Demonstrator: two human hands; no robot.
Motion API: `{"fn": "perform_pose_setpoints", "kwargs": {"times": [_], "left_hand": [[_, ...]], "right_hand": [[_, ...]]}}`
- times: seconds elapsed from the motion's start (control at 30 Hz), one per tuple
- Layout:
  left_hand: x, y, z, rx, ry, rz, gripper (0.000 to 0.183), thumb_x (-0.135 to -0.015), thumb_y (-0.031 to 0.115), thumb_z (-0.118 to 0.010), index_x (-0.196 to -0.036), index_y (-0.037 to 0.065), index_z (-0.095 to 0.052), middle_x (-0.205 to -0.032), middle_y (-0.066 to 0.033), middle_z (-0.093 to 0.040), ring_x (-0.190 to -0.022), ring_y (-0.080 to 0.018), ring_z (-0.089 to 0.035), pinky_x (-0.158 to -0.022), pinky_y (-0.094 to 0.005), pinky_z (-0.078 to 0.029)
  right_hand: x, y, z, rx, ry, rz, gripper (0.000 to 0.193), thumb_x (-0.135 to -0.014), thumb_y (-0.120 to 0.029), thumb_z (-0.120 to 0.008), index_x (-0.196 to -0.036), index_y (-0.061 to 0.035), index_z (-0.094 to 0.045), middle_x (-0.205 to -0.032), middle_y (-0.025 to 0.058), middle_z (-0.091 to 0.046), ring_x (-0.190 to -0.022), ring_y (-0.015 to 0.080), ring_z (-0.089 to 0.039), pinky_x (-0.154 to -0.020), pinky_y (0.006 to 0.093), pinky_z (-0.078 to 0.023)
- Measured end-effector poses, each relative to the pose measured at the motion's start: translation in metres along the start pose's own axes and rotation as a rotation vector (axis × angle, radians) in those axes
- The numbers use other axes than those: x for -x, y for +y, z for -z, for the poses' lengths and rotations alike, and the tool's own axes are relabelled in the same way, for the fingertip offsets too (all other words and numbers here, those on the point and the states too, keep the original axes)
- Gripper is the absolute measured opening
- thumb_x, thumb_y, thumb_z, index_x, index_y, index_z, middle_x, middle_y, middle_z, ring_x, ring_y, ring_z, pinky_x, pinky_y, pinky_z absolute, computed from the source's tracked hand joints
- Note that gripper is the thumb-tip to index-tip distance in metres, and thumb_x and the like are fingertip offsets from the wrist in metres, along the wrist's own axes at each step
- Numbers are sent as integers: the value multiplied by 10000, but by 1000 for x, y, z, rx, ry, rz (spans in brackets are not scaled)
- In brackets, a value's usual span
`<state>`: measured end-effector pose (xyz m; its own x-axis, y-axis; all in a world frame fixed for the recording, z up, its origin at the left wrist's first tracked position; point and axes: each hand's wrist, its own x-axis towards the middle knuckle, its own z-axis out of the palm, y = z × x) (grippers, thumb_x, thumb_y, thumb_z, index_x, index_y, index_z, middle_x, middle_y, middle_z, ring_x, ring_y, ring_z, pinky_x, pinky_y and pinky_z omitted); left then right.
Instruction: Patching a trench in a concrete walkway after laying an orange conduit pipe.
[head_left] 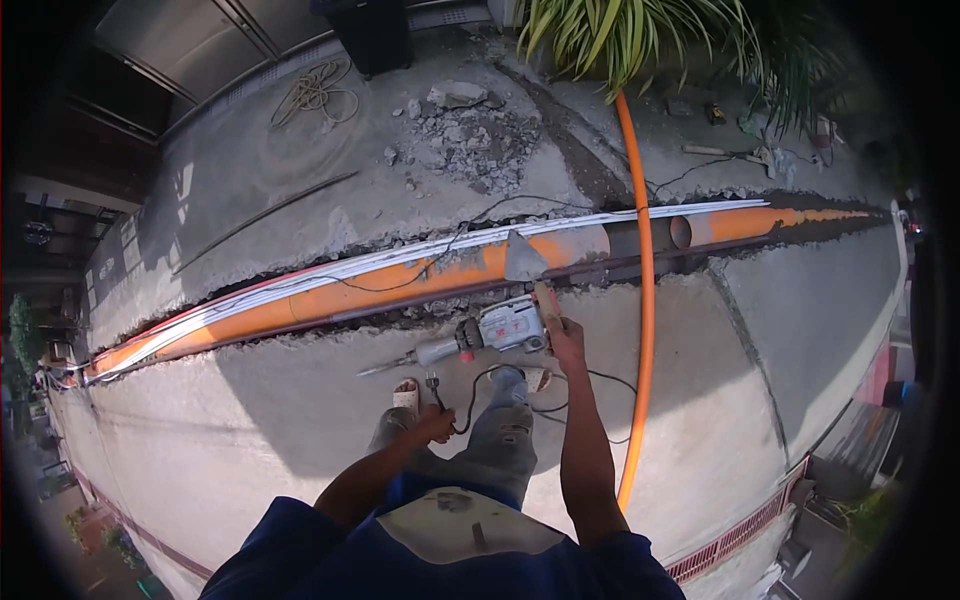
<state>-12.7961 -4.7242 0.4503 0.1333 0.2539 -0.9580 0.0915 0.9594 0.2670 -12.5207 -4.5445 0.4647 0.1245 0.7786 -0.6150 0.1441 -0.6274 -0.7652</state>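
My right hand [568,343] is wrapped round the wooden handle of a trowel [523,260]. Its grey triangular blade points away over the trench. In my left hand [436,425], closed in front of my legs, is a black power cord [462,424], with its plug [433,382] sticking up past the fingers. Just beyond my feet, a grey demolition hammer [505,328] lies on the concrete with its chisel bit [385,364] toward the left. The trowel's handle overlaps the hammer's right end in view; whether they touch I cannot tell.
A trench runs across, holding a large orange pipe [330,298] and several thin white pipes [400,250]. Another orange pipe [643,300] crosses over it at right. Beyond lie broken concrete [480,145], a coiled rope [315,92], a dark bin [370,35] and a leafy plant [620,35].
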Motion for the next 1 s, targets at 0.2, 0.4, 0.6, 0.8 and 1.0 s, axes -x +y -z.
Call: {"fn": "perform_pose_setpoints", "kwargs": {"times": [0.2, 0.4, 0.6, 0.8, 1.0], "left_hand": [[15, -34, 34, 42, -165, -157, 266, -874, 228, -498, -809, -27, -541, -564, -85, -518, -414, -176, -503, -379, -312, -424], [82, -11, 43, 26, -294, -269, 298, -889, 239, -467, -731, -3, -542, -591, -77, -519, -446, -170, -509, -401, -335, -418], [89, 4, 64, 74, -143, -227, 266, -907, 248, -468, -796, 15, -535, -609, -60, -506, -451, -155, -501, -405, -325, -468], [30, -53, 113, -110, 20, -185, 285, -874, 286, -516, -850, 3, -547, -670, -96, -560, -486, -195, -553, -435, -360, -494], [110, -95, 109, -607, -1, -168, 356, -848, 328, -542, -887, -26, -547, -705, -145, -604, -527, -268, -614, -411, -379, -473]], "right_hand": [[33, -103, -100, 95, -17, -49, 288, -892, -308, -525, -997, -41, -517, -796, 41, -589, -532, 130, -539, -441, 286, -447], [166, -55, -137, 763, 192, 674, 331, -855, -214, -583, -602, -13, -508, -495, 85, -526, -445, 148, -533, -426, 328, -423], [272, 6, -113, 679, 171, 386, 319, -850, -189, -585, -595, -4, -532, -491, 109, -547, -441, 171, -569, -413, 320, -421], [373, 92, -47, 473, 309, -116, 397, -888, -231, -517, -577, 16, -522, -505, 160, -557, -455, 213, -586, -455, 340, -449], [434, 186, 10, 422, 536, -120, 575, -906, -378, -474, -483, 12, -459, -455, 88, -463, -468, 150, -434, -490, 351, -364]]}}
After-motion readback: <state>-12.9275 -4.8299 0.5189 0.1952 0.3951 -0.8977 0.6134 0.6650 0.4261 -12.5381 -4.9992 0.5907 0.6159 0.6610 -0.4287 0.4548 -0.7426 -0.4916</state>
